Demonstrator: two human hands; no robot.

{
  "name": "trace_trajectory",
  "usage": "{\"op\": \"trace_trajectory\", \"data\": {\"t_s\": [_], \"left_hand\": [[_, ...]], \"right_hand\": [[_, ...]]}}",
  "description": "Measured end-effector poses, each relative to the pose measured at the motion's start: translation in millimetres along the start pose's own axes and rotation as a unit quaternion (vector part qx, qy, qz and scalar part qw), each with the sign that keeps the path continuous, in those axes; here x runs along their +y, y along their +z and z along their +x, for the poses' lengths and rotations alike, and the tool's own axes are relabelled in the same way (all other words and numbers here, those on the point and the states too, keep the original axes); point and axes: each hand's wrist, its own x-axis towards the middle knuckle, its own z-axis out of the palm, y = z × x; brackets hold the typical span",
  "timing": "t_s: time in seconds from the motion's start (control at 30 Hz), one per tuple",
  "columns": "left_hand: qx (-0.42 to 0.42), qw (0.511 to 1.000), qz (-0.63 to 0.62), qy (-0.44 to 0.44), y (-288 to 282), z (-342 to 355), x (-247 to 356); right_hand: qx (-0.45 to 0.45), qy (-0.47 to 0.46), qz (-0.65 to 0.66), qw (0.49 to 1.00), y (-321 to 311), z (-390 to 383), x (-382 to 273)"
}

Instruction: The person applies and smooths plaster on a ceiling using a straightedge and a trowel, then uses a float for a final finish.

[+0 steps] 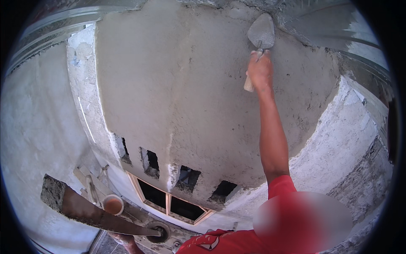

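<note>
My right arm reaches high up the wall, and my right hand (260,71) is closed round the wooden handle of a trowel (261,31). Its pointed, mortar-smeared blade lies against or just off the grey plastered wall (211,84), near the top edge; the exact contact cannot be told. At the lower left, my left hand (122,238) grips a long brown board (95,216) from below, its fingers partly hidden by the board. Wet-looking grey mortar (53,194) clings to the board's far left end.
Below the plaster are several rectangular holes (187,178) and a wooden-framed window opening (168,203). A bucket (113,204) and a round dark container (159,231) stand on planks below me. Unplastered pale wall (338,135) borders the right side; grey sheeting (321,23) hangs at upper right.
</note>
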Motion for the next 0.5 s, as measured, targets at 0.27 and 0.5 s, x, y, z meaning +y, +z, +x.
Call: {"op": "trace_trajectory", "data": {"t_s": [0.27, 0.5], "left_hand": [[0.077, 0.995, -0.003, 0.06, 17, 4, 30], [0.121, 0.989, 0.07, 0.054, 24, -10, 19]], "right_hand": [[-0.074, 0.068, 0.135, 0.986, 27, 21, -46], [-0.081, -0.026, 0.007, 0.996, 59, 29, -68]]}}
